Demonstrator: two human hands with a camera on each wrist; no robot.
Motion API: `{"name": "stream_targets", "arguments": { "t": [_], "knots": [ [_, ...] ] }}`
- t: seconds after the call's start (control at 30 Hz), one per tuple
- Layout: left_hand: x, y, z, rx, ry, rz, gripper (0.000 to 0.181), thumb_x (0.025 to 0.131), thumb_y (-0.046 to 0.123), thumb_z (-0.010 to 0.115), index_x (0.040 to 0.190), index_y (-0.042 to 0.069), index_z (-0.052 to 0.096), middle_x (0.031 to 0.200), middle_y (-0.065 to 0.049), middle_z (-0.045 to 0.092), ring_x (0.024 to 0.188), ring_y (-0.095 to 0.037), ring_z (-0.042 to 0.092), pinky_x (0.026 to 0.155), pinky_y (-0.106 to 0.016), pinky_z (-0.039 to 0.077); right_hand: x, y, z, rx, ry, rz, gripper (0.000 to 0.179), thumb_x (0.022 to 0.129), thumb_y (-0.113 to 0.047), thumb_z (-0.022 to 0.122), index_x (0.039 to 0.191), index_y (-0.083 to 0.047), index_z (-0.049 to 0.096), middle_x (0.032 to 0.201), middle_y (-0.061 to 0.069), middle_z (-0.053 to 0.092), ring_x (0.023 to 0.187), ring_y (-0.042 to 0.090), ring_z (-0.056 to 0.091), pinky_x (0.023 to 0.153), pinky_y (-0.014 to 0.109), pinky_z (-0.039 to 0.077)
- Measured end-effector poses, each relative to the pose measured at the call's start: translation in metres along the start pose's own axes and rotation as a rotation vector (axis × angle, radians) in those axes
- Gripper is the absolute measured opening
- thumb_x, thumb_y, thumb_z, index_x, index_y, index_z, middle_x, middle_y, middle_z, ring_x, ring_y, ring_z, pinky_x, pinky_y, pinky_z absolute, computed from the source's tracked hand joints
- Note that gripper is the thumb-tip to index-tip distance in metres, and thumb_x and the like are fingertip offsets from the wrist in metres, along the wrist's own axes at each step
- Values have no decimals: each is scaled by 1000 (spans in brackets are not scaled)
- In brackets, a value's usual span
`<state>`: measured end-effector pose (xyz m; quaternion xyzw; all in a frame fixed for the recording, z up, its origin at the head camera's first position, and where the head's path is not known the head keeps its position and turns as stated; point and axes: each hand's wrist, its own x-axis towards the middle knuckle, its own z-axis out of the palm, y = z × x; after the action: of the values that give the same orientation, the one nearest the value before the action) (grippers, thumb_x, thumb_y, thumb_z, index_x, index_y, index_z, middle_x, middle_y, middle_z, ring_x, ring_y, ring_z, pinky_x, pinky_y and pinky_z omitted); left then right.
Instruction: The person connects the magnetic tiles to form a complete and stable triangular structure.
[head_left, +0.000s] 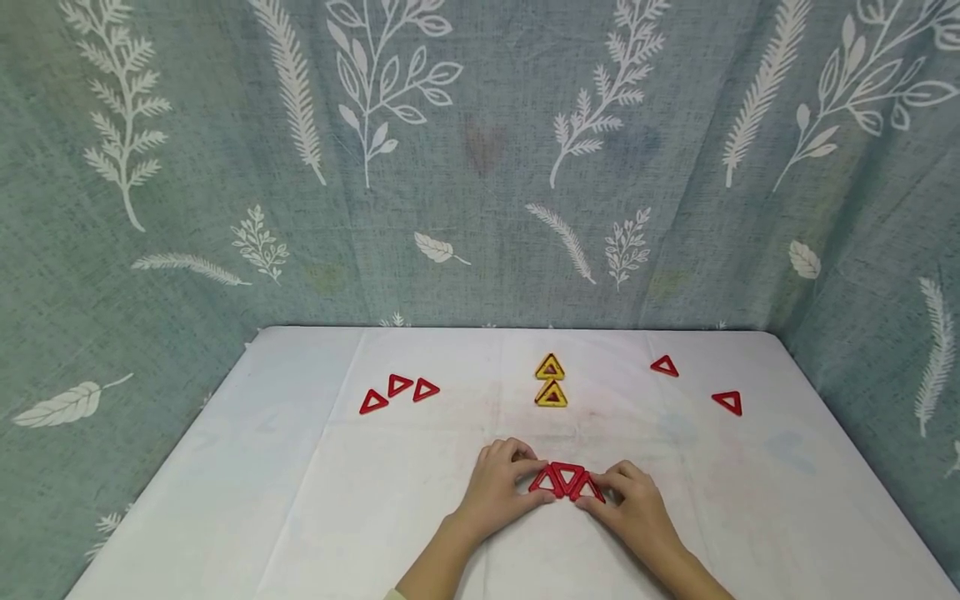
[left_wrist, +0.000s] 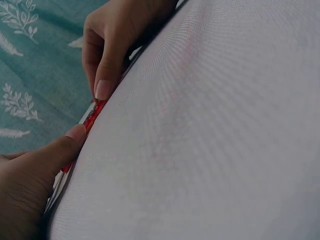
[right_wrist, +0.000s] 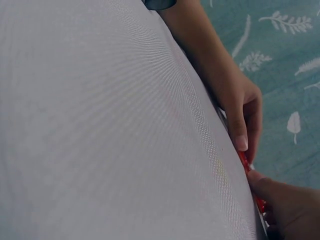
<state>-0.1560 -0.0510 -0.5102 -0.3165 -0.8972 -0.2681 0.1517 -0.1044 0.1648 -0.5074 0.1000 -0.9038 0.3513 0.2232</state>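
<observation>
Three red open-centred triangle tiles lie joined in a row on the white table in the head view. The middle tile [head_left: 567,467] points toward the person, between two that point away. My left hand [head_left: 502,483] pinches the left tile [head_left: 557,483] between thumb and fingers at its outer side. On the other end, my right hand [head_left: 632,500] pinches the right tile [head_left: 597,490] in the same way. Both wrist views show the row edge-on as a thin red strip [left_wrist: 90,120], with a thumb at each end; the fingers behind are partly hidden.
Beyond the hands, two yellow triangle tiles [head_left: 551,403] stand tip to base in a column. Three loose red triangles [head_left: 373,408] are at the back left, and two more [head_left: 727,395] at the back right. A patterned green cloth [head_left: 480,208] surrounds the white table [head_left: 360,517].
</observation>
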Motion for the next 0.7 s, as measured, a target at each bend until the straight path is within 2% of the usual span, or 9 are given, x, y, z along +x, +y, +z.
{"name": "stream_targets", "arguments": {
  "t": [0.2,0.43,0.53,0.7],
  "knots": [
    [-2,-1,-1,-17,-1,-5,41,73,49,75,103,20,74,101,8,54,93,-9,48,87,-32,38,1,3,-4,18,-52,99,38,57,-23,89,91,-10,76,78,-13,54,68,1,43,57,18,42],
    [-2,0,-2,-39,-8,-32,40,71,45,76,102,19,75,100,7,55,93,-10,49,87,-32,38,7,8,-14,50,-86,199,31,65,-19,86,93,-11,76,81,-9,60,73,4,49,63,21,45],
    [-1,0,-3,-50,-12,-37,40,72,45,77,102,19,74,100,7,55,93,-10,48,88,-33,38,8,13,-16,28,-82,208,33,65,-20,86,94,-11,76,83,-9,60,74,4,49,64,20,46],
    [0,0,-2,-63,-21,-42,40,72,45,76,102,19,74,100,8,55,93,-9,48,89,-33,38,9,22,-20,11,-46,175,32,65,-16,86,94,-10,75,83,-7,60,74,3,50,64,21,46]
  ]
}}
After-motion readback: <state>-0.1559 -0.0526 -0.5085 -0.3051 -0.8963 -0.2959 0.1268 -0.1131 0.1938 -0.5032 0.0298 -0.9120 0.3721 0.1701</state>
